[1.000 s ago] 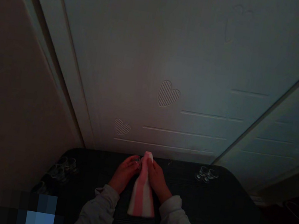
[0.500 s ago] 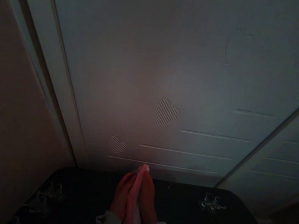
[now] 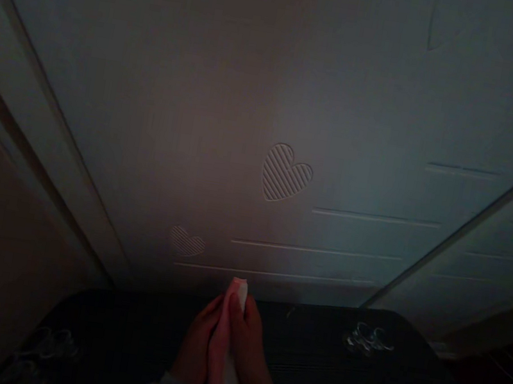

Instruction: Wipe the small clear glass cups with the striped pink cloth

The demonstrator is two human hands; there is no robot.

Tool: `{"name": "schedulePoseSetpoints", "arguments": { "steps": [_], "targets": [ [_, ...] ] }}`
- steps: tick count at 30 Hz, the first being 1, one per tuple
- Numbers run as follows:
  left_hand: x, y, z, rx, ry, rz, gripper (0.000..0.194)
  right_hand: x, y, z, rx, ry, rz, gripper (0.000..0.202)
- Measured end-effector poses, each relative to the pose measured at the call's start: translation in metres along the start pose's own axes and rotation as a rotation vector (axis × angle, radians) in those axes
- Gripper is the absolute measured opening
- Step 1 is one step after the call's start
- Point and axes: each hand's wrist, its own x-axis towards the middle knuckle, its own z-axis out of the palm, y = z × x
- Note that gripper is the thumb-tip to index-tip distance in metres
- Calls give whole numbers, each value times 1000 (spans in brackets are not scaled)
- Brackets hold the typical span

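Between my two hands, low in the middle of the view, is a pink and white cloth. My left hand presses its left side with bent fingers. On the other side my right hand grips the cloth, its thumb lying near the top. A folded tip of cloth sticks up above the fingers. Whether anything is wrapped inside is hidden. Both hands are over a dark table. The light is dim.
Several clear glasses stand at the table's left end, and a few more glasses at the right. Behind the table rises a pale panel with engraved hearts and lines.
The camera view has shifted and moved closer to the panel. My hands still hold the cloth; its tip is now more upright, and my right thumb lies across it.
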Motion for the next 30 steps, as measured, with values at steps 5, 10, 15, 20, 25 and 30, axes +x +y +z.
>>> {"name": "schedulePoseSetpoints", "arguments": {
  "steps": [5,10,15,20,25,30],
  "targets": [
    [-1,-2,2,-36,49,-20,26,1,-1,0,46,-10,20,30],
    [-2,-3,4,-18,49,-35,25,1,-3,-2,98,-36,35,30],
    [-3,-4,4,-52,29,-66,27,0,-5,-4,114,-47,59,31],
    [-2,-3,7,-72,54,-112,32,3,0,-5,128,-50,49,33],
    [-2,-2,8,-56,36,-99,32,3,2,-5,152,-25,73,36],
    [-2,-2,9,-47,6,-90,33,1,-5,-4,173,3,78,38]
  ]
}}
